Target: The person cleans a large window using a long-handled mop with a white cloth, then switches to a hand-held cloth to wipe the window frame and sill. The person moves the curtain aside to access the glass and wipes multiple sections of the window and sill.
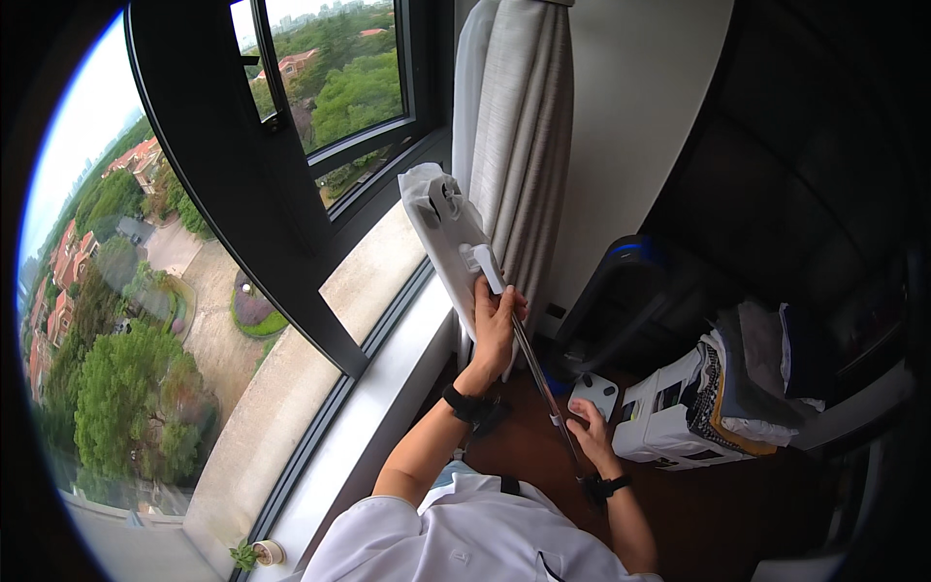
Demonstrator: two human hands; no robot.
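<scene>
A flat mop stands tilted before me, its rectangular white head (444,233) raised beside the window. A thin white cloth (429,190) wraps the head, bunched around the dark slots at its upper end. My left hand (496,320) grips the mop just below the white swivel joint (486,263). From there the slim metal pole (537,367) runs down towards my body. Beside the lower pole is my right hand (595,435), fingers apart and curved, apparently holding nothing. Whether its fingertips touch the pole is unclear.
An open dark-framed window (240,182) and white sill (385,393) lie to my left. A small potted plant (269,553) sits on the sill. Grey curtains (520,145) hang ahead. A white scale (596,393) and a box piled with folded clothes (669,415) are at right.
</scene>
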